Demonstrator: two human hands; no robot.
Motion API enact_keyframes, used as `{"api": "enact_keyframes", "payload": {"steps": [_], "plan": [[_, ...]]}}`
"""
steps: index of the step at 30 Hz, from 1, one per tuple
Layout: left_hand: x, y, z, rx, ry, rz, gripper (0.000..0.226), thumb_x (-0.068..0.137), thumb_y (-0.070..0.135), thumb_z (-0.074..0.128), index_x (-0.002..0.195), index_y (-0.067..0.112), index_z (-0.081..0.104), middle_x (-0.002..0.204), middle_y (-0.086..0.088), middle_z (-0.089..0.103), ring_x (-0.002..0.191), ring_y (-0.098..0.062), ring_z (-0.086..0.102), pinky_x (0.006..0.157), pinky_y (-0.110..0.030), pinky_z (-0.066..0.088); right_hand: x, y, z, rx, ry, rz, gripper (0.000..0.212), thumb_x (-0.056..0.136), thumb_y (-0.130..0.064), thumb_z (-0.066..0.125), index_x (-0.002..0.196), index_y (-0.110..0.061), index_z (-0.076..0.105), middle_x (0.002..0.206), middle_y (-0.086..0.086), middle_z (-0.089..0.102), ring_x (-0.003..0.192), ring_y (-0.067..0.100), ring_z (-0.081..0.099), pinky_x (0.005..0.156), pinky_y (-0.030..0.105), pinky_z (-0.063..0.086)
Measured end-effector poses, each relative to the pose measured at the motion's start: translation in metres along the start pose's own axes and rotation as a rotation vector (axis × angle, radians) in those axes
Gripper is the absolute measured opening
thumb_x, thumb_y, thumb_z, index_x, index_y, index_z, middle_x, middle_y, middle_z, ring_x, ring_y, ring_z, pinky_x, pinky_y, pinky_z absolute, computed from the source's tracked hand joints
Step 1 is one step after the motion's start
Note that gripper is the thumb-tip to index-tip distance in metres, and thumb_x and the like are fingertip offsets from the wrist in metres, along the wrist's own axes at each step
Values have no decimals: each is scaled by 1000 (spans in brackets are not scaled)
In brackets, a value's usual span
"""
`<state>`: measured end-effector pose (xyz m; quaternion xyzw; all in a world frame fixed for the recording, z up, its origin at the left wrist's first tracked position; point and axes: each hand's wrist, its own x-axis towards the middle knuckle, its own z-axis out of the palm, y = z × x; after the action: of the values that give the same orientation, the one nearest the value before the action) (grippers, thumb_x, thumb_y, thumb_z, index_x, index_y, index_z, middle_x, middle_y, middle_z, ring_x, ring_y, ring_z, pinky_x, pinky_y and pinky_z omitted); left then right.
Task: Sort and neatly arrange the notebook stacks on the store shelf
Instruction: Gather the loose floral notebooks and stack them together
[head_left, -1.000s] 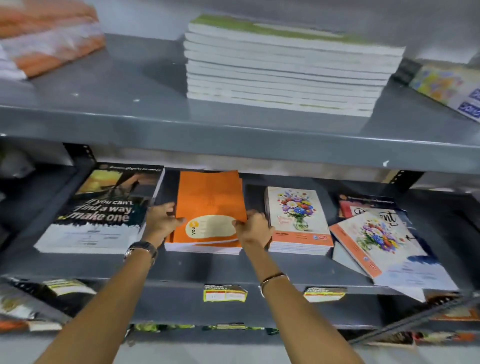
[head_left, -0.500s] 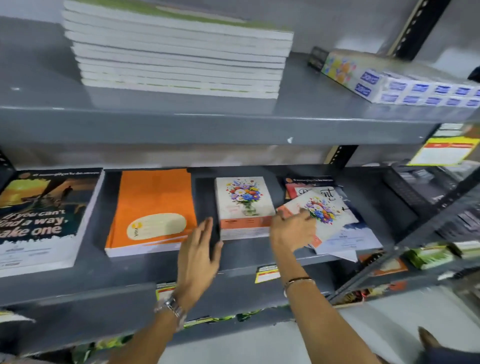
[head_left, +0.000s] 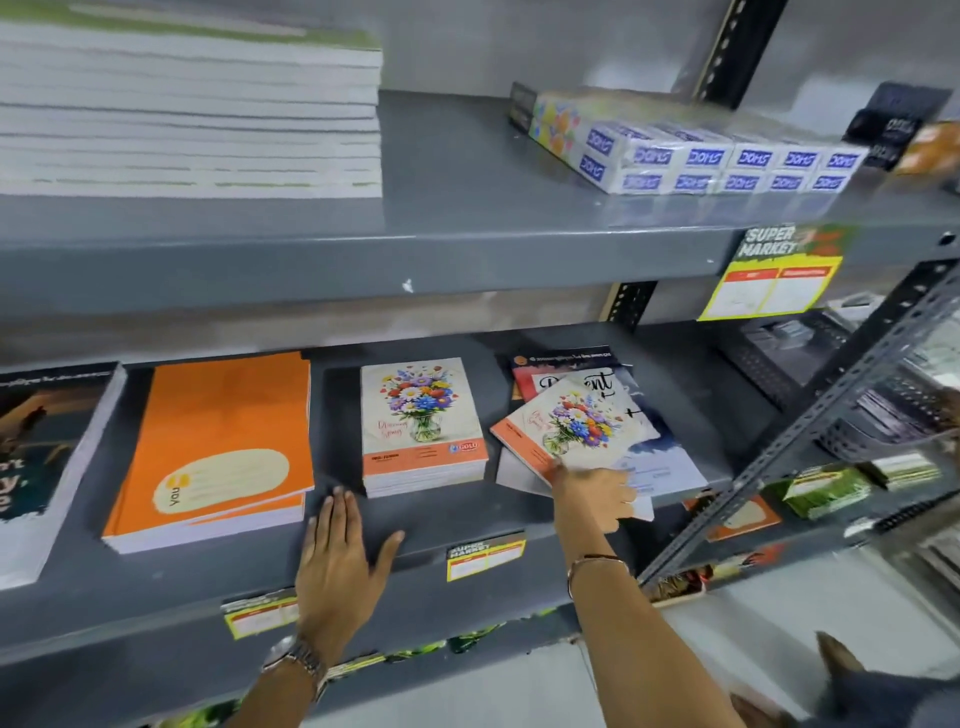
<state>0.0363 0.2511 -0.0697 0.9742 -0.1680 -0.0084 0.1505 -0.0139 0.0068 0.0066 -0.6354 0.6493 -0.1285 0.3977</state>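
Note:
On the middle grey shelf (head_left: 467, 512) lie an orange notebook stack (head_left: 218, 441), a squared floral notebook stack (head_left: 423, 423) and, to its right, a messy pile (head_left: 644, 447) of larger notebooks. A loose floral notebook (head_left: 571, 426) sits crooked on top of that pile. My right hand (head_left: 592, 496) grips that loose notebook at its near corner. My left hand (head_left: 340, 564) lies flat on the shelf's front between the orange and floral stacks, fingers apart, holding nothing. A dark notebook stack (head_left: 47, 457) is at the far left.
A tall white notebook stack (head_left: 192, 114) and blue-labelled boxes (head_left: 691, 156) sit on the upper shelf. A slanted metal brace (head_left: 810, 415) crosses at the right, with trays and packets behind it. Price tags (head_left: 485, 553) hang on the shelf edge.
The view has swung right. Both hands left the orange stack; my right hand reached the messy pile and took the loose floral notebook, and my left hand settled flat on the shelf front.

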Motion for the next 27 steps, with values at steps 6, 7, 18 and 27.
{"api": "enact_keyframes", "payload": {"steps": [6,7,18,27], "plan": [[2,-1,3,34,-46,-14,122,57,78,-27,145,3,9,156,-12,11,145,-22,9,119,-34,5,28,9,-10,119,-118,74,59,71,-22,76,118,2,49,122,23,57,112,36,55,96,44,49],[2,-2,3,36,-52,-17,122,56,78,-27,145,3,8,157,-12,9,145,-22,7,119,-34,4,32,12,-12,182,-153,99,57,69,-19,78,114,2,52,118,22,61,105,35,58,93,43,50],[-1,2,-4,11,-49,-31,120,56,79,-25,145,5,6,157,-10,9,145,-20,7,119,-33,5,17,-30,-29,650,-313,-166,43,72,-2,75,84,-26,41,105,11,62,87,24,65,72,35,52],[-1,-1,-3,-49,-11,-28,123,55,78,-26,145,4,15,156,-11,18,144,-22,15,118,-31,8,-24,-74,-27,304,231,-687,27,79,-10,62,101,-19,49,77,-8,56,69,19,57,62,33,45]]}}
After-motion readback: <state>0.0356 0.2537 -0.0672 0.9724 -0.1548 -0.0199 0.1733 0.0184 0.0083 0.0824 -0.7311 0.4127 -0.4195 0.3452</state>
